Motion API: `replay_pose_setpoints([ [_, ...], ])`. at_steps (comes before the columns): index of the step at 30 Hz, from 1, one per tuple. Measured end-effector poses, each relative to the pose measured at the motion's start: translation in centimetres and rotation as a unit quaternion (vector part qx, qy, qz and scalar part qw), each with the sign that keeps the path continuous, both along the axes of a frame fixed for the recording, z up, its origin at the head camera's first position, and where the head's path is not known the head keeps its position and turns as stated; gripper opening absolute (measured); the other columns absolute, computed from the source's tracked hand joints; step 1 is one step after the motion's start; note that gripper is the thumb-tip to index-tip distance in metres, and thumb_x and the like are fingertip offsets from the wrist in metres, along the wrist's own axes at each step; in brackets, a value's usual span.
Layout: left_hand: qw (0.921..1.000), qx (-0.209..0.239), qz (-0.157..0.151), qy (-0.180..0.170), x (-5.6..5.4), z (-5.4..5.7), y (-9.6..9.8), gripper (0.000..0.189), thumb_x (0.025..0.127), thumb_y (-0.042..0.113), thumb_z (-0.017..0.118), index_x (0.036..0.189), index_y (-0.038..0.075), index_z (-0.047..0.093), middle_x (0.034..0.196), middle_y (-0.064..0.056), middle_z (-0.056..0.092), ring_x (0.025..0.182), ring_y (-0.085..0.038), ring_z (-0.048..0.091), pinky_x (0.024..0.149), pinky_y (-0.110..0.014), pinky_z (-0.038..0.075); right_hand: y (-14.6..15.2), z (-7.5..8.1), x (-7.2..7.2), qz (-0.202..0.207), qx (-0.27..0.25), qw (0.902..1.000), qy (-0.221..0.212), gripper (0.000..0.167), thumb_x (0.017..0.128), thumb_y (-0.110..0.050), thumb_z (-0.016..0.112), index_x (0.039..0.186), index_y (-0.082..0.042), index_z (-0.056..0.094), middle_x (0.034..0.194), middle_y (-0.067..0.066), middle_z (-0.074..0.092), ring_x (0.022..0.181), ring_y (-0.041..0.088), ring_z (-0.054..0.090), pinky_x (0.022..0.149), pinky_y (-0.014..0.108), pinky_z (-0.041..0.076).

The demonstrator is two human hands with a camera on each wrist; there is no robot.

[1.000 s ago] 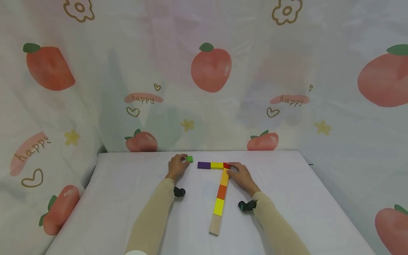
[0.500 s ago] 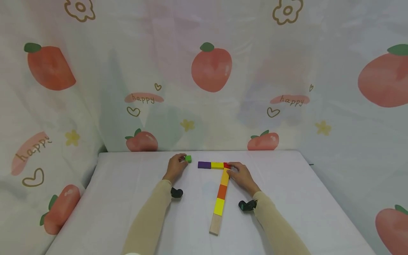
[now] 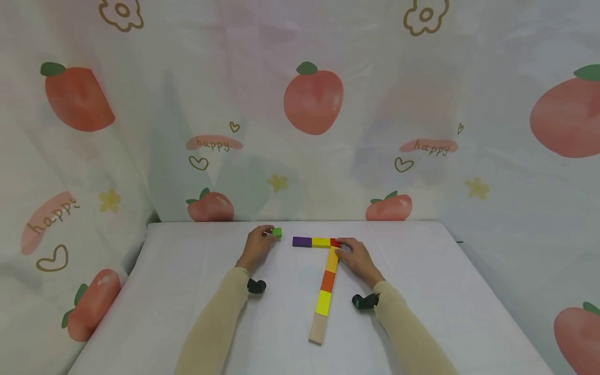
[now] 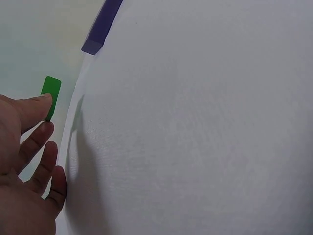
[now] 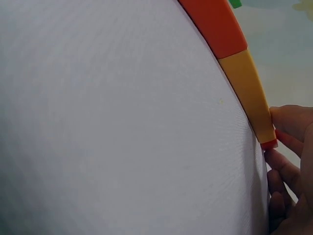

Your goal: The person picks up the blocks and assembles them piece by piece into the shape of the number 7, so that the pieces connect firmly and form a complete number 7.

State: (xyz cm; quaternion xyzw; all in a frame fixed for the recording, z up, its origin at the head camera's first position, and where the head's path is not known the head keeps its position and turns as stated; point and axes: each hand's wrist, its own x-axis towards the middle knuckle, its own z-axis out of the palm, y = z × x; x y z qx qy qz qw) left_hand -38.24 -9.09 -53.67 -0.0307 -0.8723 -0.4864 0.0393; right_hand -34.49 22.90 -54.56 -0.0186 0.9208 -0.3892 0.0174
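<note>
At the far side of the table, my left hand point(image 3: 257, 247) pinches a small green block point(image 3: 277, 233) between thumb and fingers. The left wrist view has this green block point(image 4: 53, 90) held up off the cloth, near the end of a purple block point(image 4: 101, 28). A row of purple block point(image 3: 302, 242), yellow block point(image 3: 321, 242) and red block point(image 3: 334, 242) runs rightward to my right hand point(image 3: 358, 258). My right fingers hold the red block at the corner, the thumb beside an amber block point(image 3: 332, 259). Fingers partly hide the red block.
From the corner toward me, the line goes on with an orange-red block point(image 3: 327, 282), a bright yellow block point(image 3: 323, 303) and a plain wood block point(image 3: 317, 329). A white cloth covers the table point(image 3: 403, 323). Behind hangs a fruit-printed curtain point(image 3: 262, 104).
My left hand has drawn slightly left with the green block, away from the purple block. My right hand stays at the corner; the row and line of blocks keep their layout.
</note>
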Motion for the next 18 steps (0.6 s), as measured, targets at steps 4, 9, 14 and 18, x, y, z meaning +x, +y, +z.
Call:
replay_pose_setpoints([
  [4, 1.0, -0.003, 0.0, 0.004, 0.4, -0.1, -0.3, 0.037, 0.092, 0.016, 0.067, 0.129, 0.012, 0.063, 0.12, -0.009, 0.065, 0.114, -0.026, 0.057, 0.1, -0.043, 0.045, -0.1, 0.0, 0.0, -0.002, -0.004, 1.0, -0.002, 0.045, 0.095, -0.03, 0.062, 0.139, -0.017, 0.056, 0.148, 0.013, 0.048, 0.141, 0.036, 0.036, 0.116, 0.06, 0.025],
  [9, 0.9998, -0.002, -0.012, 0.013, 0.9, 0.0, -0.5, 0.038, 0.091, 0.016, 0.068, 0.128, 0.012, 0.064, 0.12, -0.01, 0.065, 0.115, -0.028, 0.057, 0.1, -0.045, 0.045, 0.0, 0.0, 0.0, 0.0, -0.001, 1.0, 0.004, 0.045, 0.096, -0.03, 0.062, 0.138, -0.016, 0.056, 0.147, 0.013, 0.048, 0.141, 0.037, 0.036, 0.117, 0.059, 0.025],
  [14, 0.9992, -0.01, -0.028, 0.028, 1.3, 0.4, -0.5, 0.038, 0.091, 0.015, 0.068, 0.129, 0.011, 0.063, 0.121, -0.01, 0.065, 0.116, -0.028, 0.057, 0.1, -0.045, 0.045, 0.0, 0.0, 0.0, 0.0, 0.002, 1.0, 0.005, 0.045, 0.096, -0.03, 0.062, 0.138, -0.016, 0.056, 0.147, 0.013, 0.048, 0.141, 0.037, 0.036, 0.117, 0.059, 0.025],
  [18, 0.9985, -0.016, -0.035, 0.037, 1.7, 0.5, -0.4, 0.038, 0.09, 0.016, 0.07, 0.128, 0.012, 0.064, 0.12, -0.01, 0.066, 0.115, -0.028, 0.058, 0.1, -0.045, 0.046, -0.1, 0.0, 0.0, 0.0, 0.005, 1.0, 0.006, 0.045, 0.096, -0.03, 0.061, 0.139, -0.015, 0.055, 0.147, 0.014, 0.048, 0.14, 0.037, 0.037, 0.117, 0.058, 0.026],
])
